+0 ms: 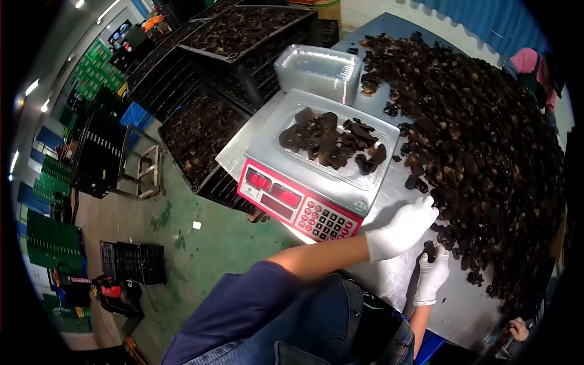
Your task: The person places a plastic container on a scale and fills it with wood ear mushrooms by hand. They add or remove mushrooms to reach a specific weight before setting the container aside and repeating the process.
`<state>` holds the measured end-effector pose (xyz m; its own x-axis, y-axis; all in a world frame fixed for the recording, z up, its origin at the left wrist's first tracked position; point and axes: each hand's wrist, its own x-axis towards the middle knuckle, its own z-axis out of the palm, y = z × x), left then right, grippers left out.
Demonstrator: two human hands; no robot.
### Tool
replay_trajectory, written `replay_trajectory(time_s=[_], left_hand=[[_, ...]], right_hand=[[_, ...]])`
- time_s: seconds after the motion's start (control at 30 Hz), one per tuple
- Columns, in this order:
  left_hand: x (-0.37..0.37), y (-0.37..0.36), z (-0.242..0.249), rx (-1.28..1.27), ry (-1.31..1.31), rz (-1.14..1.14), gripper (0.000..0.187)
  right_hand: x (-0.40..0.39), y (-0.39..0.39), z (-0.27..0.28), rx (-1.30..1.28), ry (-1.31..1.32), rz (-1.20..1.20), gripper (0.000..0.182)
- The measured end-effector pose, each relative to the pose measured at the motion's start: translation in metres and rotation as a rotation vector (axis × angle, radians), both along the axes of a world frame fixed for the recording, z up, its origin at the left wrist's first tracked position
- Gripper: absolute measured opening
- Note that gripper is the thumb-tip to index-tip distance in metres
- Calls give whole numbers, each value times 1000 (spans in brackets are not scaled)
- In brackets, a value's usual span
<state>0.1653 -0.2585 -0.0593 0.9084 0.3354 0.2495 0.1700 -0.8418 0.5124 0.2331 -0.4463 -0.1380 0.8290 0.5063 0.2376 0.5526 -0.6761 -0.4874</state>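
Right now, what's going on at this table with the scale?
A person in white gloves is working at a big pile of dark dried mushrooms. The left hand rests at the pile's edge; the right hand holds one piece. A clear tray, partly filled, sits on the scale.

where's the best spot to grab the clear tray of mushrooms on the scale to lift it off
Probably by the rim of the clear tray, on its two short ends, with a hand from each side. The tray lies flat on the scale, its thin plastic looks flexible and it holds a loose heap of dark mushrooms, so a level two-sided lift seems safest.
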Motion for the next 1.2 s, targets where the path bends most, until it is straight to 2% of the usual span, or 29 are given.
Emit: replay_trajectory(time_s=[0.03,0.1,0.17,0.23,0.27,0.3,0.37,0.43,0.5,0.53,0.7,0.77,0.87,1.0,1.07,1.17,1.2], left_hand=[[-16,14,21,4,5,-25,20],[-38,43,22,-995,-419,50,18],[-68,80,47,150,-276,189,21],[-84,117,49,155,-244,259,28],[-93,130,48,233,-247,263,29],[-101,140,47,310,-249,263,29],[-111,150,42,314,-307,226,26],[-119,150,46,259,-327,210,33],[-126,147,49,206,-403,233,36],[-129,146,51,203,-410,228,36],[-151,158,57,197,-483,438,35],[-160,173,53,138,-493,552,38],[-172,198,48,124,-414,674,41],[-170,225,19,122,-361,747,50],[-161,227,13,-126,-309,802,54],[-150,215,24,-93,-181,823,52],[-146,214,18,-37,-193,813,51]], right_hand=[[-1,4,6,2,-3,9,38],[-3,7,16,-209,-51,2,42],[3,5,5,-166,-86,24,41],[5,7,6,-53,14,26,37],[-1,20,21,3,-2,52,32],[-14,43,56,65,87,67,31],[-26,81,92,258,110,200,31],[-31,118,111,292,14,332,30],[-44,154,134,331,85,417,29],[-47,170,138,312,32,446,30],[-59,218,149,293,-28,568,36],[-59,224,147,265,-152,637,59],[-56,220,144,169,-181,632,65],[-52,208,145,298,73,469,61],[-42,213,127,399,100,384,62],[-27,230,82,548,507,249,67],[-24,236,74,522,638,197,69]])
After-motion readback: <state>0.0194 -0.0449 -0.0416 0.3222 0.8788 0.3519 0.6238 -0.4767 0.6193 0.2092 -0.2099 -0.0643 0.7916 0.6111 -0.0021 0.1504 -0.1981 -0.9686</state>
